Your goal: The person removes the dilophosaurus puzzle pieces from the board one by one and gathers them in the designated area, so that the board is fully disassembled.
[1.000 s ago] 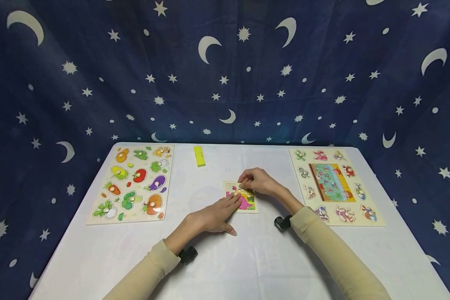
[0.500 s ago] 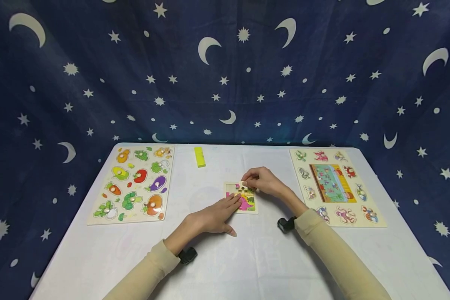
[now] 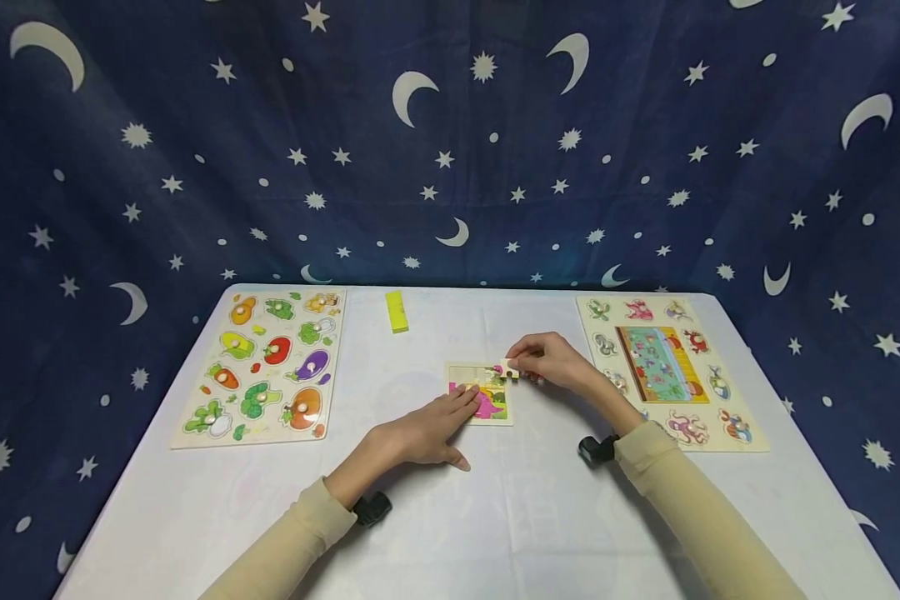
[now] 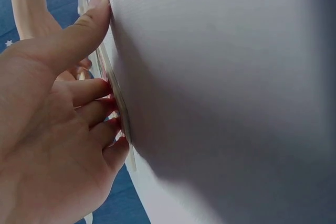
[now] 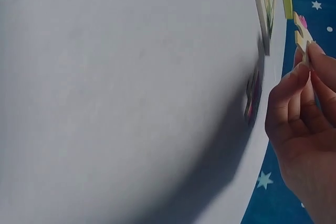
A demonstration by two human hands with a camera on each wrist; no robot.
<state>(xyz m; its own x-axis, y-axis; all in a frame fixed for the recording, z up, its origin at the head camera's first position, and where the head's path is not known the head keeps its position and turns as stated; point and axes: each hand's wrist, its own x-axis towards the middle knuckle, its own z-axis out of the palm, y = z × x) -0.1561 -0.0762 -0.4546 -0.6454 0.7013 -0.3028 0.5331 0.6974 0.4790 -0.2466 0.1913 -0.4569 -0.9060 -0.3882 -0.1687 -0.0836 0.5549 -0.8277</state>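
Note:
A small square dinosaur jigsaw puzzle (image 3: 465, 375) lies mid-table, its upper part showing bare wooden backing. My left hand (image 3: 427, 432) rests on it, fingers extended over the pink dinosaur and thumb out to the side. In the left wrist view, the fingertips (image 4: 113, 103) touch the puzzle's surface. Just over the puzzle's upper right corner, my right hand (image 3: 558, 362) pinches a jigsaw piece (image 3: 507, 370) between thumb and fingers. The right wrist view shows that piece (image 5: 302, 35) raised off the table. Another loose piece (image 5: 253, 98) lies on the cloth below the right hand.
To the left lies a vegetable knob puzzle board (image 3: 258, 367). A sea-animal puzzle board (image 3: 603, 367) lies at the right, partly under the right forearm. Near the back edge is a yellow block (image 3: 397, 312). A starry curtain (image 3: 450, 125) hangs behind the table.
My right hand has moved right from the puzzle's top edge, lifting a piece out with it. More bare backing shows at the top. The left hand has stayed in place.

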